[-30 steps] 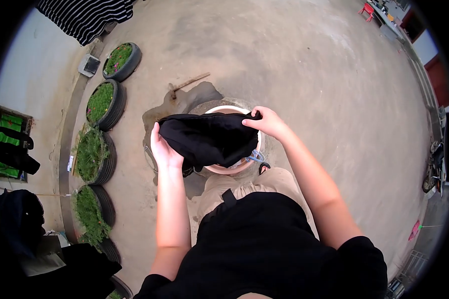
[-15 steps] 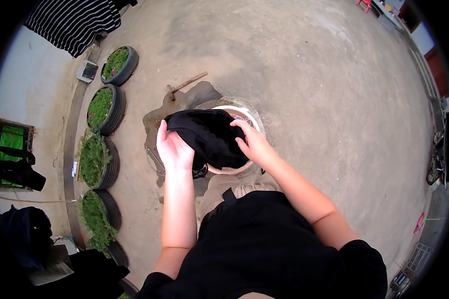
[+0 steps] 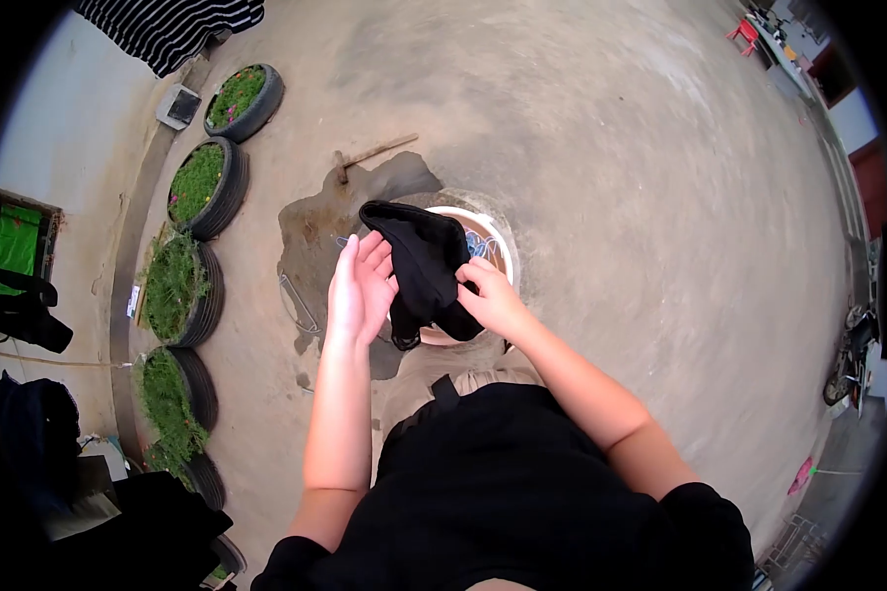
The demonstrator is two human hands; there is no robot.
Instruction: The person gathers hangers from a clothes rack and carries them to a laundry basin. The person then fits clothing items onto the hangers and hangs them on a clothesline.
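A black cloth (image 3: 422,258) hangs bunched and folded over a round, pale-rimmed basin (image 3: 508,258). My right hand (image 3: 490,295) pinches the cloth's right edge, fingers closed on it. On the other side, my left hand (image 3: 363,288) is palm up with its fingers apart, right beside the cloth's left edge. Blue and white hangers (image 3: 481,244) show inside the basin, right of the cloth. Most of the basin's inside is hidden under the cloth.
A wet patch (image 3: 315,236) spreads left of the basin, with a thin wire hanger (image 3: 301,303) on it. Beyond lies a wooden stick (image 3: 379,150). Tyre planters (image 3: 229,187) line the left wall. A striped garment (image 3: 172,28) hangs at the upper left.
The cloth, earlier stretched wide between both hands, is now folded narrower and more upright. My hands have come closer together, and my left hand no longer grips the cloth's edge. More hangers show.
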